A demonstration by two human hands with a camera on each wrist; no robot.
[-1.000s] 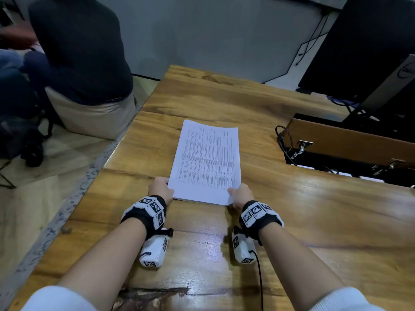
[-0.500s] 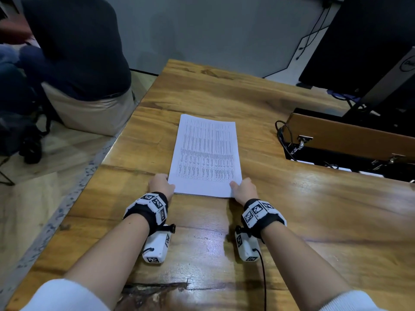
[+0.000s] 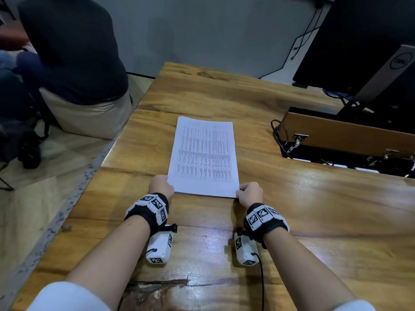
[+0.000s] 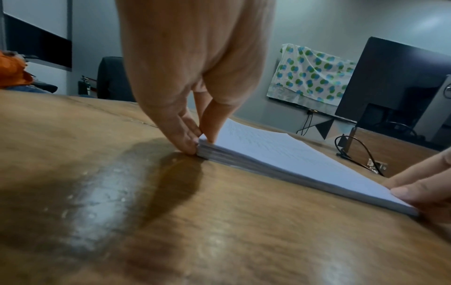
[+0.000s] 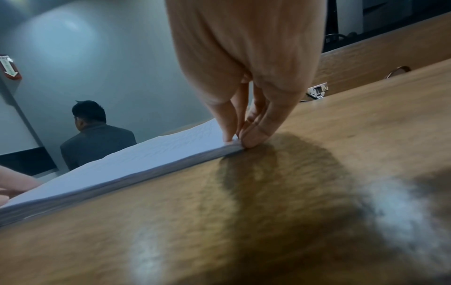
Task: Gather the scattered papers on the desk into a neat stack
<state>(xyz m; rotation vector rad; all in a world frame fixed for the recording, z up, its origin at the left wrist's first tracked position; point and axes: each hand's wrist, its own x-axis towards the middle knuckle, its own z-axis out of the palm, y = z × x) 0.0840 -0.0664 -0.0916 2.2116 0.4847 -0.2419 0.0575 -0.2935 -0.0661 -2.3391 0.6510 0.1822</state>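
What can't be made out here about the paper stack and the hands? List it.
- Printed text on the paper stack: too small in the head view, blurred in both wrist views.
- Sheet count: edges blur together in the wrist views.
- Left hand and right hand fingertips: hidden by the knuckles in the head view.
- Stack's far edge alignment: too oblique in the wrist views.

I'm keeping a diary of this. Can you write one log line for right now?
step: squaring paper stack | left hand: pinches near-left corner | right hand: pinches near-right corner | stack: flat on desk
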